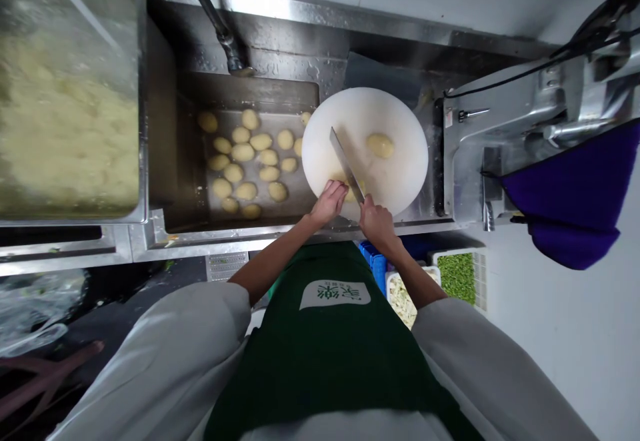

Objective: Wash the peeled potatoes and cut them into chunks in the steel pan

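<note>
On the round white cutting board (pixel 320 138), my left hand (pixel 329 202) has its fingers curled over a peeled potato (pixel 356 192) near the front edge. The fingers hide part of that potato. My right hand (pixel 377 224) grips the handle of a kitchen knife (pixel 344 158). Its long blade points away and to the left, beside my left fingertips and over the potato. Further back on the board lies another peeled potato (pixel 380 145), which neither hand touches.
Left of the board, several peeled potatoes (pixel 243 152) lie in a metal sink (pixel 250 94) under a faucet (pixel 235 54). A large metal container (pixel 143 94) of pale yellow pieces stands far left. A metal machine (pixel 465 141) with a purple cloth (pixel 570 194) stands right; crates of chopped vegetables (pixel 456 276) sit below.
</note>
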The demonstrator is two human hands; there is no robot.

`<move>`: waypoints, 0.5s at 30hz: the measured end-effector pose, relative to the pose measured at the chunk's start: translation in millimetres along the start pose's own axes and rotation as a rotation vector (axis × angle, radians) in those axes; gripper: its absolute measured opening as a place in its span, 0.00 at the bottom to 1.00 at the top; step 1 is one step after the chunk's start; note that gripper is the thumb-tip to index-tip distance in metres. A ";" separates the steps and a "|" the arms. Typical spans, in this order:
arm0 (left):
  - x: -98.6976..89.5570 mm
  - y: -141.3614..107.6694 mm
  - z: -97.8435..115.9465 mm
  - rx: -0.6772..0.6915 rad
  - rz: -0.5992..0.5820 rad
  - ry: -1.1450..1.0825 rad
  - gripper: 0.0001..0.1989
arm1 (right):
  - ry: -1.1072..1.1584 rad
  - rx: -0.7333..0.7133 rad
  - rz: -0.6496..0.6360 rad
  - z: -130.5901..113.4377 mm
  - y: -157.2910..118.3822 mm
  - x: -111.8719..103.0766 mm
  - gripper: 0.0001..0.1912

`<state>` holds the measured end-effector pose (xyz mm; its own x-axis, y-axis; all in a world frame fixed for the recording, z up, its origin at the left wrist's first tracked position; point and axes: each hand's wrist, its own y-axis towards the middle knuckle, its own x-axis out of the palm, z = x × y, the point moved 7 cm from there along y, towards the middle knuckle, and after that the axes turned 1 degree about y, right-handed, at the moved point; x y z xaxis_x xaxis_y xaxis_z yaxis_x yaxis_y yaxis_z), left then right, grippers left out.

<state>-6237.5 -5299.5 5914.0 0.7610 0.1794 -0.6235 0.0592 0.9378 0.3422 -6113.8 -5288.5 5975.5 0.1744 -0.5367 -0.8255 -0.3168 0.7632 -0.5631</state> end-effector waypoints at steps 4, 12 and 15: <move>1.2 4.2 1.8 0.023 -0.026 0.000 0.15 | -0.011 0.000 -0.023 -6.8 1.3 -1.6 0.22; 7.2 1.1 -3.3 -0.003 -0.015 -0.024 0.15 | -0.012 0.000 0.009 -7.4 2.2 -6.0 0.21; 7.7 0.7 -4.3 0.000 -0.014 -0.037 0.15 | 0.008 0.011 -0.032 -8.1 4.0 -4.0 0.20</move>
<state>-6234.4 -5296.2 5906.5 0.7832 0.1548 -0.6022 0.0704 0.9402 0.3332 -6123.3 -5286.2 5976.8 0.1772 -0.5640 -0.8066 -0.3003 0.7495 -0.5900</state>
